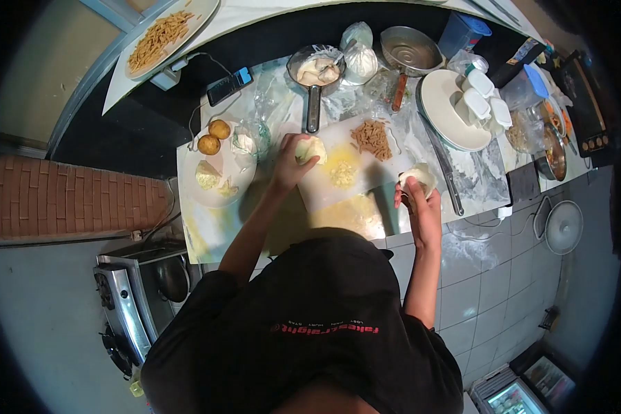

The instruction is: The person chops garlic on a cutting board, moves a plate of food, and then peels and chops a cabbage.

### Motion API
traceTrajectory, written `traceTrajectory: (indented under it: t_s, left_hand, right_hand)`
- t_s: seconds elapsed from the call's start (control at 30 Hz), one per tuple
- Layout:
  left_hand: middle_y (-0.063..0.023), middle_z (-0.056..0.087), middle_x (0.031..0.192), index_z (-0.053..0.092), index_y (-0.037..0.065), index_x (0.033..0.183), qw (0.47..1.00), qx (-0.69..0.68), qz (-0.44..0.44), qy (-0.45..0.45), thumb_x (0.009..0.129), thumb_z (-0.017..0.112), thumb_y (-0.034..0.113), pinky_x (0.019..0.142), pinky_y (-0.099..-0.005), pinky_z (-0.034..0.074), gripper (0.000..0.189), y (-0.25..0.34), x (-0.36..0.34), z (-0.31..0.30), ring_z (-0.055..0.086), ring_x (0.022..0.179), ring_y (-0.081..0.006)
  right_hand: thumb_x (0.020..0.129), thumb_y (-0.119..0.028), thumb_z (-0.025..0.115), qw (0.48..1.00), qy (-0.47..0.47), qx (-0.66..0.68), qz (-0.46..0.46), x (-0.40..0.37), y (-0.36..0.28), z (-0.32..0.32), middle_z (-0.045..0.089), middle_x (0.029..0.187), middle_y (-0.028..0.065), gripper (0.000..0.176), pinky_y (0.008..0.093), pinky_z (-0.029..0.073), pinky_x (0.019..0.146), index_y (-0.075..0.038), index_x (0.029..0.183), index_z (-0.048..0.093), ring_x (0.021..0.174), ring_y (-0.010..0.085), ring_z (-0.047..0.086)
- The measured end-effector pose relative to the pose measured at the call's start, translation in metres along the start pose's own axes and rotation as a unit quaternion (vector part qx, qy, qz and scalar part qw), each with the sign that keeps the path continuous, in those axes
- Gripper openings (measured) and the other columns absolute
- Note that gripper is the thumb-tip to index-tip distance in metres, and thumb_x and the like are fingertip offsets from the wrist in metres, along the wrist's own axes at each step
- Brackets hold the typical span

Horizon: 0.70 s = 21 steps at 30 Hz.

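My left hand (291, 160) is closed round a pale, rounded piece of dough (312, 150) above the white cutting board (317, 190). To the right of the board, my right hand (421, 203) grips a thin, cup-shaped dough wrapper (423, 178), thumb pressed on its near side. What sits inside the wrapper is hard to see. Between the hands, a small heap of pale yellow chopped bits (342, 174) lies on the board. Farther back on it is a pile of brown strips (372, 139).
Left stands a plate (217, 196) with two round brown items and a pale wedge. Behind the board are a pan (314, 69) with a white mass, a tied bag (359, 63) and a metal saucepan (412, 52). A long knife (448, 176) lies right, beside stacked plates (440, 103).
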<state>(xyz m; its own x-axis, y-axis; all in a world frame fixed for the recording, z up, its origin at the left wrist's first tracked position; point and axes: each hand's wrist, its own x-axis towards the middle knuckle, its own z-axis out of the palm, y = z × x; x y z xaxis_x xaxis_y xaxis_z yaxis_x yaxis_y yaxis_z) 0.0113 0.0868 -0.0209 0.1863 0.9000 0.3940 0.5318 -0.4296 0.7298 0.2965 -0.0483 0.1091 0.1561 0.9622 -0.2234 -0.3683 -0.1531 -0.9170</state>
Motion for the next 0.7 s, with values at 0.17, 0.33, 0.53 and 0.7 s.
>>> traceTrajectory:
  t_s: [0.17, 0.33, 0.53, 0.7]
  left_hand:
    - [-0.0073, 0.059, 0.111, 0.062, 0.013, 0.116, 0.992, 0.12, 0.034, -0.03, 0.069, 0.084, 0.023, 0.095, -0.0415, 0.043, 0.052, 0.002, -0.002, -0.008, 0.055, 0.108, -0.0305]
    - [-0.0074, 0.058, 0.117, 0.061, 0.014, 0.125, 0.984, 0.153, 0.071, -0.056, 0.075, 0.081, 0.028, 0.097, -0.0431, 0.043, 0.056, 0.004, -0.003, -0.015, 0.055, 0.11, -0.0298]
    - [-0.005, 0.056, 0.114, 0.06, 0.015, 0.125, 0.977, 0.2, 0.072, -0.002, 0.073, 0.081, 0.03, 0.095, -0.0408, 0.043, 0.058, 0.003, -0.006, -0.003, 0.055, 0.108, -0.026]
    - [-0.0106, 0.053, 0.121, 0.056, 0.011, 0.129, 0.978, 0.202, 0.021, 0.046, 0.078, 0.078, 0.03, 0.098, -0.0447, 0.04, 0.058, 0.026, -0.009, 0.006, 0.052, 0.113, -0.0315]
  right_hand:
    - [0.1, -0.025, 0.061, 1.0, 0.023, -0.003, 0.0, 0.001, 0.001, -0.003, 0.065, 0.086, 0.0091, 0.024, 0.0303, 0.049, 0.069, -0.001, 0.1, 0.062, 0.07, 0.0154, 0.06]
    - [0.1, -0.026, 0.061, 1.0, 0.016, 0.003, 0.008, 0.004, 0.004, 0.0, 0.065, 0.086, 0.0091, 0.024, 0.0299, 0.049, 0.069, -0.001, 0.101, 0.062, 0.071, 0.0153, 0.06]
    - [0.1, -0.024, 0.061, 1.0, 0.014, -0.005, 0.008, 0.007, 0.002, 0.0, 0.065, 0.087, 0.0092, 0.024, 0.0298, 0.049, 0.069, -0.001, 0.102, 0.061, 0.072, 0.0154, 0.061]
    - [0.1, -0.019, 0.06, 0.994, 0.036, -0.1, -0.017, 0.013, 0.033, -0.011, 0.066, 0.089, 0.006, 0.02, 0.0282, 0.05, 0.063, 0.0, 0.106, 0.063, 0.073, 0.0128, 0.06]
